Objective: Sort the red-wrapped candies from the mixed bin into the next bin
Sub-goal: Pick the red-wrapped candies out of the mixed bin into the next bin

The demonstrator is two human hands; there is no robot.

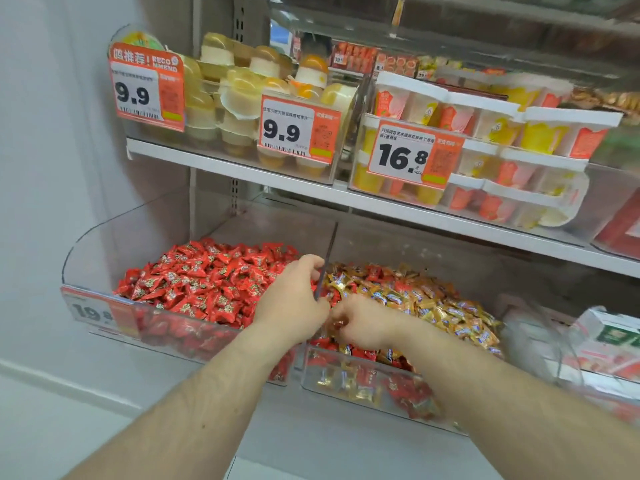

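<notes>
White metal shelf against a pale wall, glossy jelly cups stacked up top. Below it, a clear curved plastic bin heaped with crinkly red-wrapped candies; next door, the clear mixed bin of gold and red wrappers. Left hand curls at the divider (grip contents hidden). Right hand pinches a small wrapped candy over the mixed bin.

Both hands meet at the clear divider: left hand over the red bin, right hand pinching a candy (blurred) in the mixed bin.
</notes>
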